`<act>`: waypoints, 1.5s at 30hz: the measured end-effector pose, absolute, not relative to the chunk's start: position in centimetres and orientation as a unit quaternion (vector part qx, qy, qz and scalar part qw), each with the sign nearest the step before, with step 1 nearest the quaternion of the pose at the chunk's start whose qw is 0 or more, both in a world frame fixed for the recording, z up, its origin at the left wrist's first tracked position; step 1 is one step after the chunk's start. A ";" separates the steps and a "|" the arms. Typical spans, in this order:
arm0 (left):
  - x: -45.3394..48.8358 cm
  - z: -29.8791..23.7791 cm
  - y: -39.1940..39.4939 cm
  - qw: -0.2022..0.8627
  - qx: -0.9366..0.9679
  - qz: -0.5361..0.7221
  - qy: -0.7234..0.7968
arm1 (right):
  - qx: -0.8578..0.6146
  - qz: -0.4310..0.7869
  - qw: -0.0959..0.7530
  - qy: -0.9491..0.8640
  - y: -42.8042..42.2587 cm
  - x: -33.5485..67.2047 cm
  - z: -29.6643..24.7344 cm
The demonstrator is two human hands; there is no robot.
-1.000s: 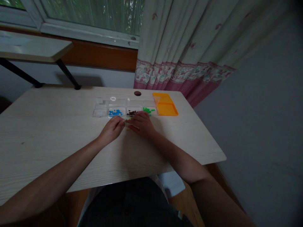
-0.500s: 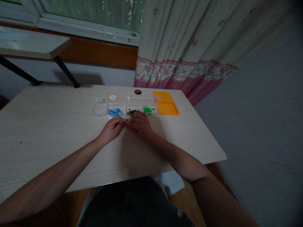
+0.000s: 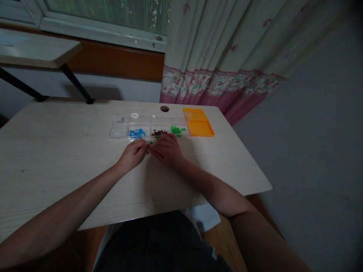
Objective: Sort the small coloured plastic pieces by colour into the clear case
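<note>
My left hand (image 3: 134,154) is closed, its fingertips pinched and almost touching those of my right hand (image 3: 168,150). The right fingers are bent together too; whatever small piece they hold is too small to name. Small green and yellow pieces (image 3: 155,140) lie between and just beyond the fingertips, partly hidden by the right hand. Directly behind the hands stand lidded clear plastic boxes in a row. One holds blue pieces (image 3: 137,133), the middle one dark brown pieces (image 3: 159,133), another green pieces (image 3: 176,130). At the row's left end is a clear box (image 3: 117,133) with a whitish content.
An opened orange box (image 3: 201,128) lies at the right end of the row. The pale wooden table (image 3: 70,162) has a round cable hole (image 3: 165,108) at its back edge. A raised shelf (image 3: 39,51) on black legs stands at back left. A curtain (image 3: 198,56) hangs behind.
The view has shifted very slightly. Both hands stay nearly in place, fingertips still together, with only tiny finger movement. The boxes have not moved.
</note>
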State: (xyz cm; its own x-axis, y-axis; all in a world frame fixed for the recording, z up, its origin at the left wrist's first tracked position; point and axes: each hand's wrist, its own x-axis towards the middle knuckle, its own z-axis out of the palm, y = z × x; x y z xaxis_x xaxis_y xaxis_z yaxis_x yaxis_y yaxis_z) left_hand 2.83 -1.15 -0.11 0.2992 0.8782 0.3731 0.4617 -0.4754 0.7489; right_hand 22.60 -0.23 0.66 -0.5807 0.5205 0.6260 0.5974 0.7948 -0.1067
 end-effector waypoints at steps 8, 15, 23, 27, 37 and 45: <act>2.9 0.0 -1.2 0.247 0.768 0.405 0.430 | -0.288 -0.084 0.381 -0.875 -0.2 22.6 0.8; 2.9 -0.1 -1.3 0.254 0.766 0.408 0.427 | -0.300 -0.086 0.389 -0.866 -0.2 22.7 1.0; 2.8 0.0 -1.4 0.256 0.777 0.390 0.422 | -0.336 -0.066 0.381 -0.859 0.0 23.1 1.4; 2.8 0.2 -1.5 0.255 0.776 0.391 0.425 | -0.397 -0.066 0.392 -0.827 1.5 24.7 1.3; 2.7 0.1 -1.3 0.240 0.775 0.402 0.425 | -0.622 -0.039 0.361 -0.694 5.7 29.7 0.1; 1.9 0.0 -0.7 0.199 0.766 0.401 0.461 | -0.643 -0.040 0.343 -0.684 5.8 29.5 -0.3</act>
